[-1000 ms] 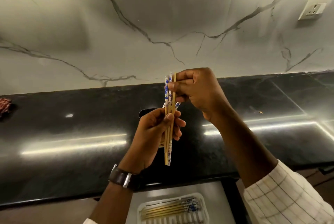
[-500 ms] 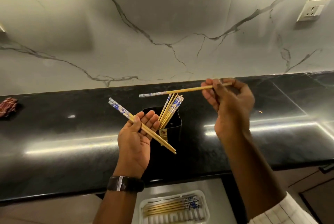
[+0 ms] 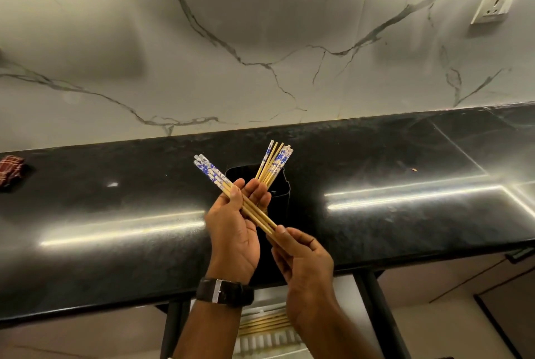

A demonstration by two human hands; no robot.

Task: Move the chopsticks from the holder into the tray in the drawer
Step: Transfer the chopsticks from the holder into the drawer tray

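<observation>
Left hand (image 3: 236, 231): palm up, thumb pressed across a bundle of chopsticks (image 3: 231, 192) lying on the fingers; grip closed on the bundle. Bundle slants from patterned blue-and-white ends at 10 o'clock to plain tips at 4 o'clock.
Right hand (image 3: 304, 257): at 4 o'clock of the left, fingertips pinching the bundle's plain tips.
Wristwatch (image 3: 224, 291): dark strap, on the left wrist.
Holder (image 3: 279, 189): black, on the counter just behind the left hand's fingers; more chopsticks (image 3: 273, 164) stand in it, leaning toward 1 o'clock.
Counter (image 3: 405, 185): black, glossy.
Tray (image 3: 266, 338): in the open drawer at 6 o'clock below the counter edge, chopsticks lying in it, partly hidden by the forearms.
Red checked cloth (image 3: 11, 170): far 9 o'clock on the counter.
Wall socket (image 3: 495, 5): 2 o'clock.
</observation>
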